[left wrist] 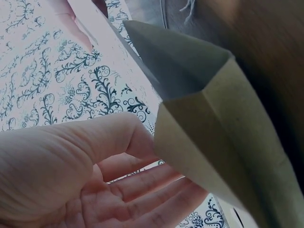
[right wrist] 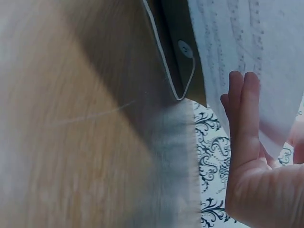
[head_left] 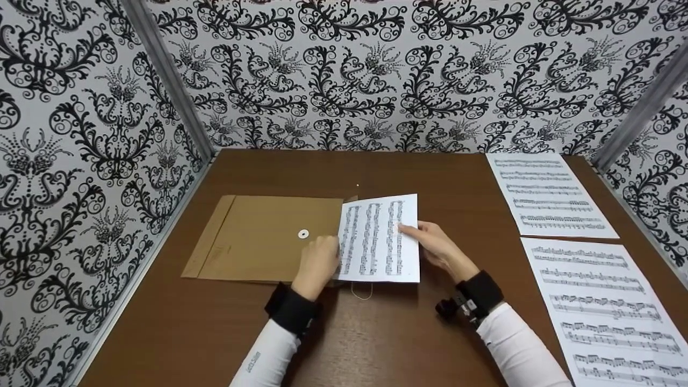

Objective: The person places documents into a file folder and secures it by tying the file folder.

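Observation:
A brown paper envelope (head_left: pixel 263 231) lies left of centre on the table, a white round button (head_left: pixel 303 234) on its upper face. My left hand (head_left: pixel 319 260) pinches the edge of its mouth; in the left wrist view the envelope's side fold (left wrist: pixel 213 114) gapes between its layers. From that mouth a sheet of printed music (head_left: pixel 379 242) sticks out to the right, its left part hidden inside. My right hand (head_left: pixel 438 244) holds the sheet's right edge, thumb on top and the other fingers underneath. A thin string (head_left: pixel 362 295) loops out below the sheet.
Two more music sheets lie at the right of the brown table (head_left: pixel 344 344), one farther back (head_left: pixel 553 196) and one nearer (head_left: pixel 607 312). Patterned black-and-white walls (head_left: pixel 365 75) stand behind and at the sides.

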{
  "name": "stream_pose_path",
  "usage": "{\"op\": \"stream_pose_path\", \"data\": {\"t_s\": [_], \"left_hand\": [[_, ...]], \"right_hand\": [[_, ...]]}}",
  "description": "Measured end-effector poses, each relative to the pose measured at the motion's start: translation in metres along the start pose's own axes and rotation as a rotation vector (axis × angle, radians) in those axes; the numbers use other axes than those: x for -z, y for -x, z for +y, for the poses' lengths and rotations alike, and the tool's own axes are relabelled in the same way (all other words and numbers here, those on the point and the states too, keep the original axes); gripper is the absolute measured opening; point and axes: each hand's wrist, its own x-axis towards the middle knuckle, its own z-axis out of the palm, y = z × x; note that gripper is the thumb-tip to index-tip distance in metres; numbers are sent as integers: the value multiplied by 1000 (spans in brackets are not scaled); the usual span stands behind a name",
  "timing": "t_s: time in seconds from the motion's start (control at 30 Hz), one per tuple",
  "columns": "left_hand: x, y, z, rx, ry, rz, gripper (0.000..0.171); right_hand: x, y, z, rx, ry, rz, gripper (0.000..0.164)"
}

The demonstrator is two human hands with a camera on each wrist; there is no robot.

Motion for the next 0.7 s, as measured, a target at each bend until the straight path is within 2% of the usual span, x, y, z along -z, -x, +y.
{"op": "stream_pose_path", "data": {"t_s": [0.33,0.5,0.7], "left_hand": [[1,-1,-1,0,-10,-9,11],[1,-1,-1,0,-12,-16,11],[3,-1,-1,6,1,-37,11]], "right_hand": [[-1,14,1,-26,-32,22,51],[2,16,3,-22,-71,1,53],[4,14,4,-17,-64,-7,53]]}}
